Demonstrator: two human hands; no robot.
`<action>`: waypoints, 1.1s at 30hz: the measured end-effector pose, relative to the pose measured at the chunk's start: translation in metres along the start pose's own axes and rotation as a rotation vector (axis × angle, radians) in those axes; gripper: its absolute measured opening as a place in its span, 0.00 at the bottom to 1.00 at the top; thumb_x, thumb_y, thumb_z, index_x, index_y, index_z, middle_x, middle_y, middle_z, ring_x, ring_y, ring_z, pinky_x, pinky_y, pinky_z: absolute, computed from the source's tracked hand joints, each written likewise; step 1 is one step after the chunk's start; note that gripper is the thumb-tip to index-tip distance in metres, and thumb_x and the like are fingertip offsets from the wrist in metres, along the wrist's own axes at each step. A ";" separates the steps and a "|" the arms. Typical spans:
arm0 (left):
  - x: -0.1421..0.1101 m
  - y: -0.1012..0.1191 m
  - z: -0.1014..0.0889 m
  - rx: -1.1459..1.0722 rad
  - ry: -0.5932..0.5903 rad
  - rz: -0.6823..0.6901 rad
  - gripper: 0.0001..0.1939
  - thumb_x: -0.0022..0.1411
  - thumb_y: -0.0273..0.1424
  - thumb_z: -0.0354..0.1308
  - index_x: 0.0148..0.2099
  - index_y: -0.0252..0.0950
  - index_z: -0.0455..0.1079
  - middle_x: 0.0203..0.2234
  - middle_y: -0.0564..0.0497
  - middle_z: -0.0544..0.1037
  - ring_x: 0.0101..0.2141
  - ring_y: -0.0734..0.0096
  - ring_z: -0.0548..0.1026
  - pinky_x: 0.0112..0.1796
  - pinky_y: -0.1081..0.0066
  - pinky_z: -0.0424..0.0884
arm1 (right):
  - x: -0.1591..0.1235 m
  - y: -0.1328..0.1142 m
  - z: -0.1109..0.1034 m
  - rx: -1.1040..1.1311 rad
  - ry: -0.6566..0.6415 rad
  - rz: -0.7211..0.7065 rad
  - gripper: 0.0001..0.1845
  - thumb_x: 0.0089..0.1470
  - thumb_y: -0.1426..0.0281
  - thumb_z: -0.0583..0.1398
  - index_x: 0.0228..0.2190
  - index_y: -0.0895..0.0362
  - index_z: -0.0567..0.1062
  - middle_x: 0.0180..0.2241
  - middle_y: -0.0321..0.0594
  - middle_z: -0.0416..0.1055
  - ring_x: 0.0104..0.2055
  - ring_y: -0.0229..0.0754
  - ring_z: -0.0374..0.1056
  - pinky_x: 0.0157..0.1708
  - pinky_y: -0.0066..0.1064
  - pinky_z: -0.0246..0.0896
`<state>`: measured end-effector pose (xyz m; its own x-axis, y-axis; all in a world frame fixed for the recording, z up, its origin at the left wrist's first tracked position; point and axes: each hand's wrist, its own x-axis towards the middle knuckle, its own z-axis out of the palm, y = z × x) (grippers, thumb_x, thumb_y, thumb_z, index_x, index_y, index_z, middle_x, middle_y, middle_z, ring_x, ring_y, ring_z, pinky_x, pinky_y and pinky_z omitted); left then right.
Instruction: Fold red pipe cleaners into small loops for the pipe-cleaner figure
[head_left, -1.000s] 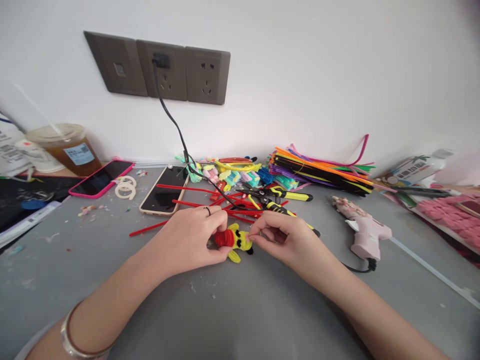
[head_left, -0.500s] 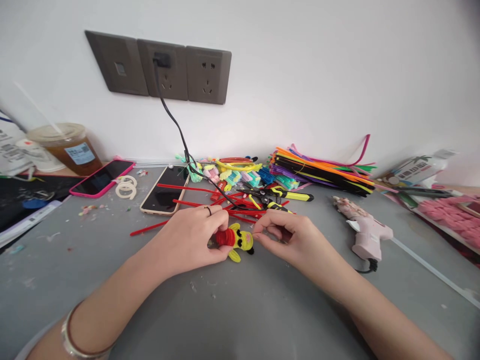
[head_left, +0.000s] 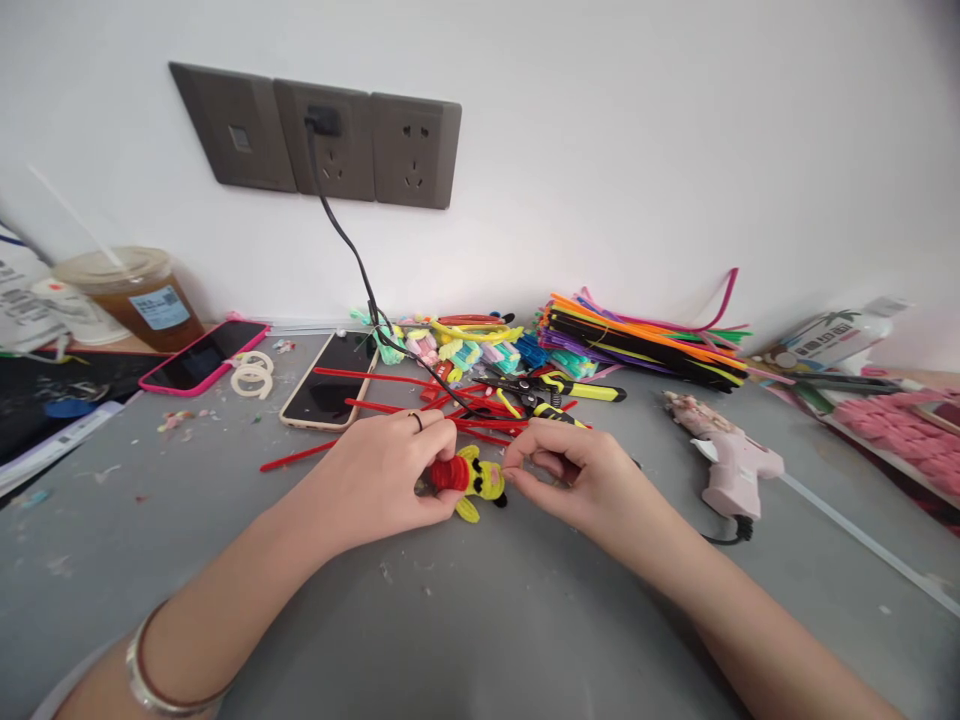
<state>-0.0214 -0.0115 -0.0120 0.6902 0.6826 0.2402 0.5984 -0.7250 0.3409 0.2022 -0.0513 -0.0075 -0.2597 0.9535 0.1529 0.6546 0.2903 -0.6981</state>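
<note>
A small pipe-cleaner figure, with a yellow head and limbs, black bits and a red coiled body, lies sideways low over the table. My left hand grips its red body between thumb and fingers. At the head's right end, the thumb and forefinger of my right hand are pinched together. Whether they hold a part of the figure or something tiny cannot be made out. Just behind both hands lie loose red pipe cleaners and yellow-and-black pliers.
A pink hot glue gun lies on the right. Behind are a bundle of coloured pipe cleaners and a black cable running from the wall socket. Two phones and a drink cup stand to the left.
</note>
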 end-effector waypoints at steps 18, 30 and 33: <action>0.000 -0.001 0.000 -0.034 -0.015 -0.007 0.07 0.56 0.29 0.58 0.32 0.39 0.61 0.29 0.56 0.72 0.27 0.72 0.71 0.27 0.72 0.60 | 0.001 -0.003 -0.002 0.110 -0.002 0.056 0.07 0.55 0.70 0.60 0.26 0.57 0.77 0.19 0.29 0.51 0.22 0.34 0.48 0.22 0.27 0.45; 0.001 -0.031 -0.014 -0.193 -0.058 0.120 0.09 0.65 0.30 0.60 0.48 0.41 0.76 0.44 0.49 0.76 0.46 0.66 0.73 0.46 0.69 0.68 | 0.009 0.007 -0.018 0.387 0.280 0.150 0.16 0.50 0.55 0.67 0.27 0.56 0.77 0.21 0.35 0.64 0.25 0.37 0.58 0.22 0.27 0.51; 0.001 -0.029 -0.015 -0.232 -0.089 0.125 0.10 0.65 0.30 0.61 0.48 0.41 0.76 0.45 0.49 0.77 0.47 0.66 0.73 0.48 0.70 0.67 | 0.010 0.011 -0.017 0.403 0.264 0.143 0.17 0.50 0.55 0.67 0.28 0.57 0.77 0.21 0.34 0.64 0.24 0.37 0.58 0.22 0.27 0.51</action>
<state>-0.0446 0.0120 -0.0077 0.7918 0.5713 0.2160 0.4047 -0.7557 0.5150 0.2182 -0.0369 -0.0017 0.0351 0.9845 0.1717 0.3306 0.1507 -0.9317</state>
